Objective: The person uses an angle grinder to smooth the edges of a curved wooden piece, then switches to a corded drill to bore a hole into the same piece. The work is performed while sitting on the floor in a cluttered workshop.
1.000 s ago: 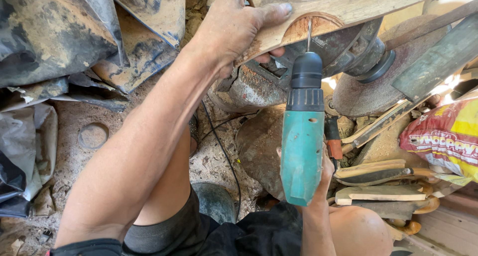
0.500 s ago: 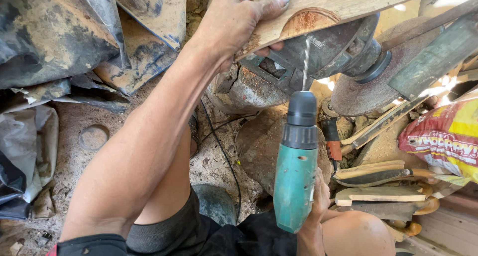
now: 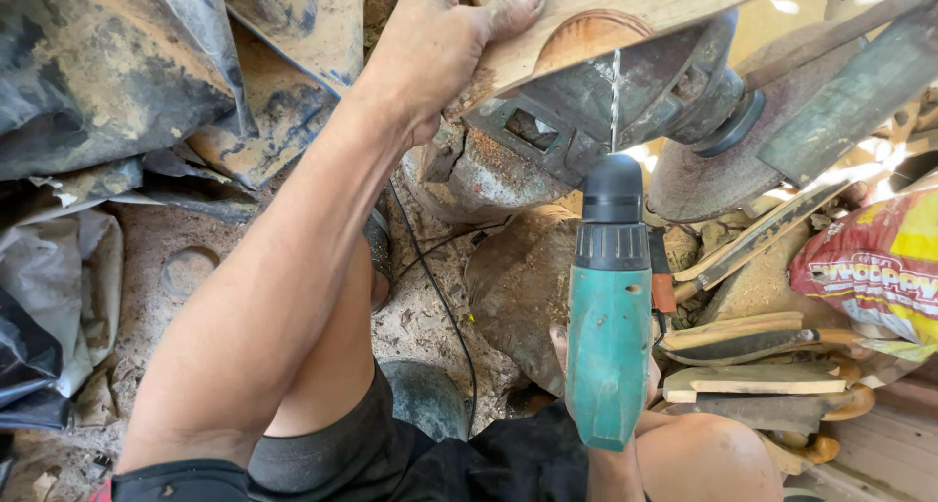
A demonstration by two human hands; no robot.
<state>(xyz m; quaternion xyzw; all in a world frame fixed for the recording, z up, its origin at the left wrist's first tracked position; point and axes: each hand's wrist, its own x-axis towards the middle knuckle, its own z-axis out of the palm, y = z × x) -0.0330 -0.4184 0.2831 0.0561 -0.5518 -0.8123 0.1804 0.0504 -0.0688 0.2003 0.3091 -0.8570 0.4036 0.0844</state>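
My left hand (image 3: 445,48) grips the edge of a flat wooden piece (image 3: 606,14) with a round carved mark, pressing it down on a grey metal machine (image 3: 606,102). My right hand (image 3: 645,380) is mostly hidden behind a teal power drill (image 3: 609,307) that it holds upright. The thin drill bit (image 3: 615,97) points up toward the wood, its tip just below the wood's edge.
A black cable (image 3: 440,297) runs over the dusty ground. Dirty plastic sheets (image 3: 88,82) lie at the left. Wooden pieces and knife-like tools (image 3: 752,360) are stacked at the right beside a red and yellow printed bag (image 3: 879,268). My bare knee (image 3: 703,458) is at the bottom.
The drill has drawn back down from the wood, so the bit that was in the carved round mark now hangs free below it. My left hand still holds the wood.
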